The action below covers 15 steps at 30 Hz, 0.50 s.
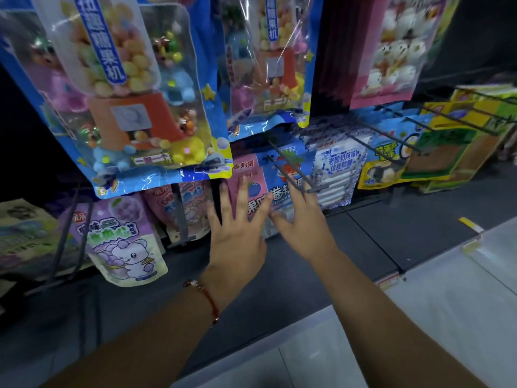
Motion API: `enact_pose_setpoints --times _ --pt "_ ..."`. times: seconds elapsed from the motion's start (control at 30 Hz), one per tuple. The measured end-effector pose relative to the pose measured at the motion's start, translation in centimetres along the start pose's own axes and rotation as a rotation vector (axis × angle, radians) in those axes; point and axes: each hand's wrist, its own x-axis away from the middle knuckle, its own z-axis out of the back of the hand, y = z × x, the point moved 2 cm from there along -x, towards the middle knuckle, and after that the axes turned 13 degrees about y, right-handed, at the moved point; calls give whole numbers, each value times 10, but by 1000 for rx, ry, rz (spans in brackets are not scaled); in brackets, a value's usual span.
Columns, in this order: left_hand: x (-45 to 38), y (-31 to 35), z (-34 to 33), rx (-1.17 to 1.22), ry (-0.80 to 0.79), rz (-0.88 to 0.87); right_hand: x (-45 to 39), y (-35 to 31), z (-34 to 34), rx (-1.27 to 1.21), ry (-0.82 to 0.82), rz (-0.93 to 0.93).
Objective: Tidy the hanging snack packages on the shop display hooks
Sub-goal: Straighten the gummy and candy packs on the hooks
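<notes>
The big blue candy bag (120, 88) at the display's top left corner reads "扭趣糖果机"; the white-blue pouch (340, 169) reads "老酸奶风味".

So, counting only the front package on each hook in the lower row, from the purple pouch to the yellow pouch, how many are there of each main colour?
Purple pouch: 1
Pink pouches: 2
Blue pouch: 1
White pouch: 1
Yellow pouch: 1
Total: 6
</notes>
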Motion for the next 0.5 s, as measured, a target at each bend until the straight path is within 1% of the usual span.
enact_pose_setpoints --times 0.1,0.17,0.23,0.4,0.5 --pt "-15 -3 -2 -43 -95 12 -9 0 -13 -69 26 13" --pt "-26 -7 -6 -61 -164 22 -14 0 -21 -82 13 -27" --pt "-33 -11 -9 -64 -189 33 -18 0 -25 -72 -7 -46" --pt "-29 -17 -12 -98 -238 5 -15 6 -20 24 -70 -51" --pt "-18 -23 -8 -111 -304 -34 -4 8 -14 144 -126 -37"
